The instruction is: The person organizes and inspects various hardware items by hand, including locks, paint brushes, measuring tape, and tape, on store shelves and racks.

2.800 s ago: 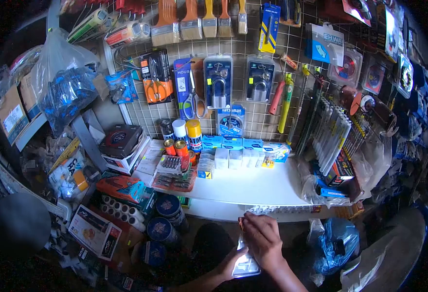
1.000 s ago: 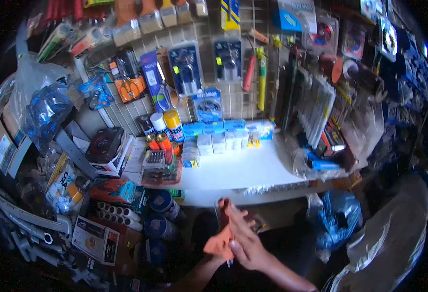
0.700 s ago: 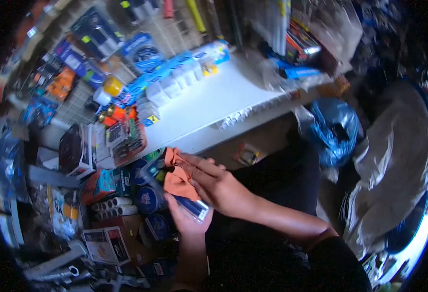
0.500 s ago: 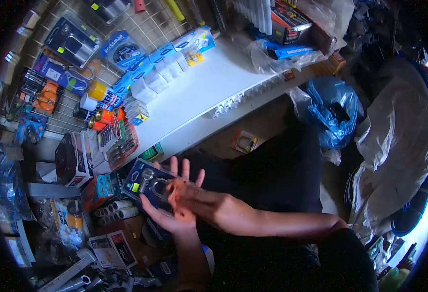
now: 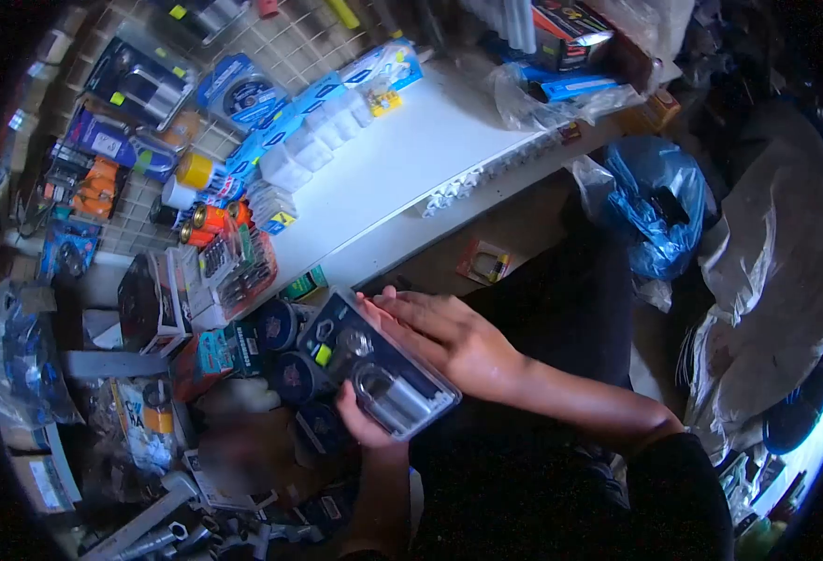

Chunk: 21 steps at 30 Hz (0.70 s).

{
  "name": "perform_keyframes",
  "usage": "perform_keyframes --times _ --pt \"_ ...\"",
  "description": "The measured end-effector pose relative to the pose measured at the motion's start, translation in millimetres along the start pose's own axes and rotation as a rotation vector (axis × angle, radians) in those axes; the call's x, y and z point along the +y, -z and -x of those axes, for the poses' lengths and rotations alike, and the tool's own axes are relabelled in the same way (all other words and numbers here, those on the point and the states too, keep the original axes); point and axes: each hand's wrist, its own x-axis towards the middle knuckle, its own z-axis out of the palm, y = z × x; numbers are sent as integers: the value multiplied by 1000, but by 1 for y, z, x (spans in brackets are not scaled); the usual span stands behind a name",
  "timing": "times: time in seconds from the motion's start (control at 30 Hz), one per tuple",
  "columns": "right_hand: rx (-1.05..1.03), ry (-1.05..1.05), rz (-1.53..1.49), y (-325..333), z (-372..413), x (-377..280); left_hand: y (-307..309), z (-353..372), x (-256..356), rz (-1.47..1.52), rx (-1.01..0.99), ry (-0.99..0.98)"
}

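Note:
A packaged padlock (image 5: 393,402), with a silver body and shackle on a dark card under clear plastic, is tilted in front of me. My left hand (image 5: 365,421) supports it from below, thumb on its near edge; the other fingers are mostly hidden behind it. Along the pack's upper right edge lies my right hand (image 5: 463,341), fingers stretched out and close together, touching the edge. Dark round tins (image 5: 299,376) stand just left of the pack.
A white shelf (image 5: 411,140) carries small clear boxes (image 5: 309,148) along its left side. Packaged goods hang on a wire grid (image 5: 140,210). At right are a blue plastic bag (image 5: 659,201) and a grey sack (image 5: 776,234). Metal tools (image 5: 154,524) lie at lower left.
The padlock pack has turned and moved down and right, now facing the camera. My right hand has shifted from across its front to its upper right edge. The view has moved slightly.

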Motion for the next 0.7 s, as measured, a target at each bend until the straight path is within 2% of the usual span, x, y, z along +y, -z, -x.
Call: perform_keyframes --times 0.07,0.1,0.13,0.2,0.23,0.27,0.33,0.37,0.4,0.47,0.5,0.53,0.6,0.67,0.7 --pt "-59 -59 -152 -4 14 -12 4 -5 -1 66 17 61" --pt "-255 -297 -406 8 15 -17 15 -6 0 18 -61 186" --pt "-461 -536 -648 23 16 -18 38 -4 -8 127 -31 230" --pt "-475 -439 -883 31 22 7 45 -5 -13 -103 260 114" --pt "-291 -582 -1188 29 24 6 37 -6 -12 -116 212 38" --pt "-134 -746 -1388 29 26 3 30 -9 -17 -151 298 -20" --pt "98 -585 -1043 26 20 -2 6 -10 -15 -220 264 -112" --pt "68 -468 -684 31 15 -4 17 -12 -19 -524 212 -217" --pt "41 -350 -321 40 9 -6 14 -12 -17 -676 148 -255" --pt "-140 -173 115 50 2 -5 0 -10 -9 -714 22 -159" --pt "-139 -220 -77 50 2 -3 2 -4 -4 -695 6 -75" --pt "-133 -266 -273 47 3 -1 -2 -6 1 -565 -40 102" --pt "18 -362 -468 47 4 0 -31 1 15 -212 -186 111" --pt "21 -408 -679 28 17 0 -45 -6 4 -694 -259 -279" --pt "58 -548 -987 14 23 -13 -47 -14 4 -906 -313 -363"
